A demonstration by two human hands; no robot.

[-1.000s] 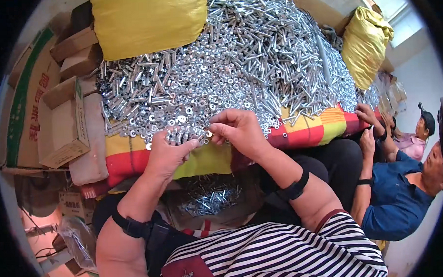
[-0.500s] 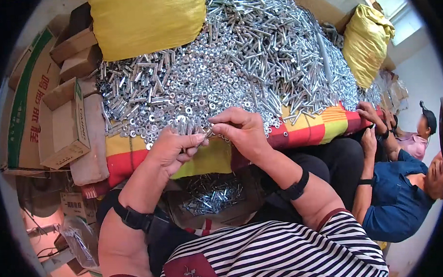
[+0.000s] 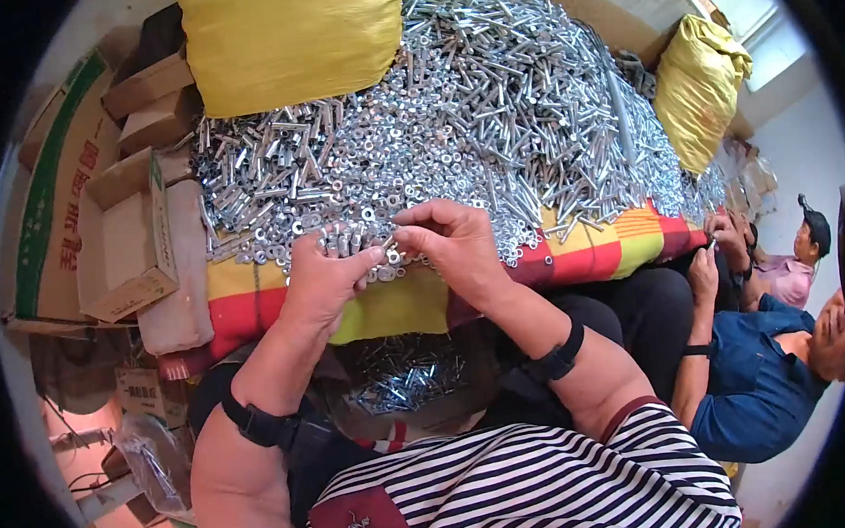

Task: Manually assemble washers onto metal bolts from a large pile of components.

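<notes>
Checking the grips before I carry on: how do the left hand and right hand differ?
The left hand holds a row of metal fasteners; the right hand holds no such row, and whether it grips a single piece is too small to tell.
The left hand's fingers curl around its row, while the right hand's thumb and forefinger point left toward it.
Both are bare, near the checked cloth's front edge.

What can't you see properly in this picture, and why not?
In the head view:
Anything between the fingertips of the right hand: too small to tell.
Lower ends of the metal fasteners in the left hand: hidden by its thumb.
Upper part of the large yellow sack: cut off by the top edge.
</notes>
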